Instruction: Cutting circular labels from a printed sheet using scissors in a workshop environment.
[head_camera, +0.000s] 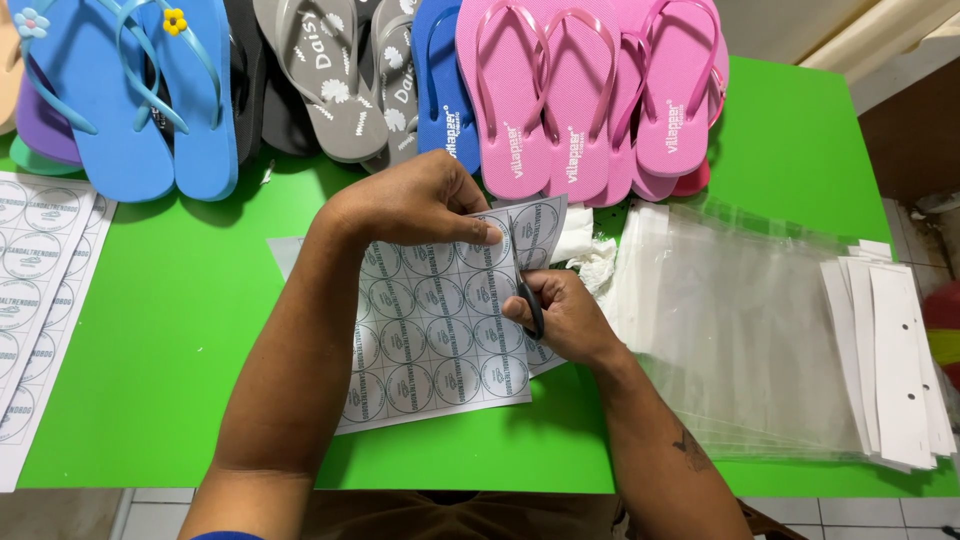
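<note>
A person cuts a sheet of round labels (440, 330) at the green table's (180, 320) near centre: left hand (420, 205) pinches its far edge, right hand (565, 320) grips scissors (532, 305). Likely next: advancing the cut between label columns.

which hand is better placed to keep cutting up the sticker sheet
Probably the right hand: it already holds the scissors at the right edge of the sticker sheet. The left hand pinches the sheet's top edge, steadying it, so it is better left holding.
</note>
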